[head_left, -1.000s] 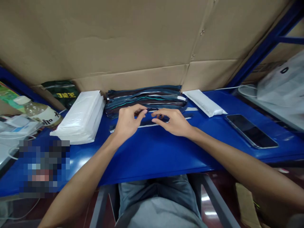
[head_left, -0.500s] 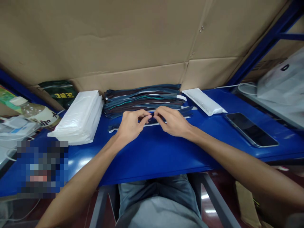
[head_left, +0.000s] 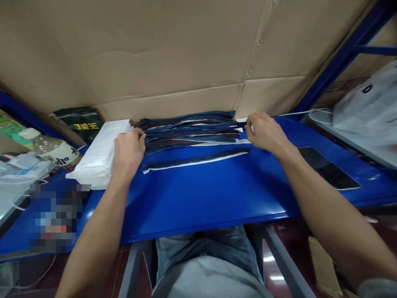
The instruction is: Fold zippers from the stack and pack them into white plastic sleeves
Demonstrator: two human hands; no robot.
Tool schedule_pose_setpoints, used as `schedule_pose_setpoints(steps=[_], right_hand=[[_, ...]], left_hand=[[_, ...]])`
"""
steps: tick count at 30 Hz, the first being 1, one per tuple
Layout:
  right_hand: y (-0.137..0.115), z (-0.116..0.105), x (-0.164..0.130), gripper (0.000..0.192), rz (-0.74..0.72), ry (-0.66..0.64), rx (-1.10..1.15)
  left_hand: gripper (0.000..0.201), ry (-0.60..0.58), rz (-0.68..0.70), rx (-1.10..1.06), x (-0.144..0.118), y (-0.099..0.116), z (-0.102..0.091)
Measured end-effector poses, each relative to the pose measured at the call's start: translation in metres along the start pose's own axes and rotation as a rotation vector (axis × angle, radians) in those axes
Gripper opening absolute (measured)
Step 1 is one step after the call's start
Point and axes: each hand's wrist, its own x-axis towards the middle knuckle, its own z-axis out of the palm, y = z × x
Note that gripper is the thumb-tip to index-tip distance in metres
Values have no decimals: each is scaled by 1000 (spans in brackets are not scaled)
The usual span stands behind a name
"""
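A long dark fabric strip (head_left: 201, 128) is stretched from side to side over a pile of similar strips (head_left: 186, 119). My left hand (head_left: 128, 149) pinches its left end, beside a stack of white padded pouches (head_left: 101, 151). At the other end, my right hand (head_left: 265, 131) has thumb and fingers closed on the strip, partly covering a white pouch behind it. Nearer to me, a separate dark strip with a white edge (head_left: 195, 161) lies on the blue table (head_left: 198, 198), touched by neither hand.
A phone (head_left: 330, 167) lies to the right, partly behind my right forearm. On the left are a bottle (head_left: 54, 149) and a dark green bag (head_left: 80, 124). Cardboard (head_left: 186, 49) walls off the back. A white plastic bag (head_left: 369, 99) sits at far right.
My hands were together over the near strip. Now they are far apart and farther back, holding a strip stretched over the pile. The near strip lies uncovered.
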Motion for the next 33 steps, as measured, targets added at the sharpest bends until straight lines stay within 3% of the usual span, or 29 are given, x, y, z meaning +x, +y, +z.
schedule_pose_setpoints(steps=[3,6,9,13,19,23,26,29,33], right_hand=[[-12,1,-1,24,34,-35,199],[-38,3,-3,20,63,-79,422],[-72,6,-8,19,35,-100,653],[-116,9,-18,21,-38,-147,878],[-138,11,-28,18,-113,-220,910],[-136,6,-24,14,-103,-204,861],[-121,-4,-17,12,-41,-185,777],[-86,-19,-9,16,109,-197,662],[-27,-41,-5,23,321,-232,394]], left_hand=[[34,138,28,91,-8,15,1],[34,198,162,9,-18,41,7],[21,63,269,-195,-30,71,16],[31,-161,346,-346,-45,100,30],[26,-210,425,-301,-52,107,42],[28,-202,472,-232,-49,108,31],[30,-186,379,-126,-41,97,15],[28,-196,231,-68,-25,66,-3],[25,-314,161,-9,-6,13,-24]])
